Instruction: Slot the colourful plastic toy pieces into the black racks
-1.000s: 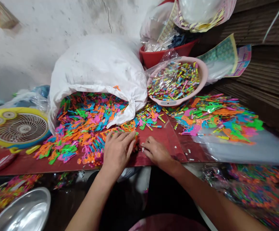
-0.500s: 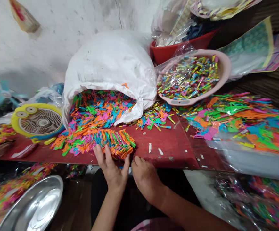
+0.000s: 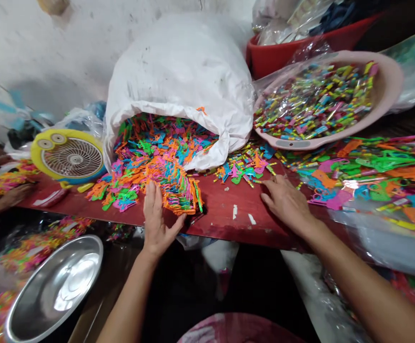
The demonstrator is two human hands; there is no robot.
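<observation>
My left hand (image 3: 158, 221), fingers stretched and thumb apart, lies against the front of a row of thin plastic pieces (image 3: 178, 190) in orange, green, blue and pink, stacked on edge. My right hand (image 3: 288, 204) is over the red tabletop, its thumb apart from the bent fingers. Its fingertips are close to a scatter of small banded sticks (image 3: 271, 169) and flat plastic shapes (image 3: 235, 171). Nothing shows in that hand. Behind the row, a large white sack (image 3: 178, 71) lies on its side, its mouth spilling loose plastic pieces (image 3: 164, 138).
A pink basin (image 3: 389, 90) of banded sticks stands at the back right, before a red tub (image 3: 275, 55). More plastic shapes (image 3: 371, 176) lie on the right. On the left are a yellow fan (image 3: 75, 157), another person's hand (image 3: 16, 196) and, lower down, a metal bowl (image 3: 57, 286).
My right hand has moved away from the row's near end, rightward and farther back toward the scattered sticks. My left hand stays at the row. The view has shifted.
</observation>
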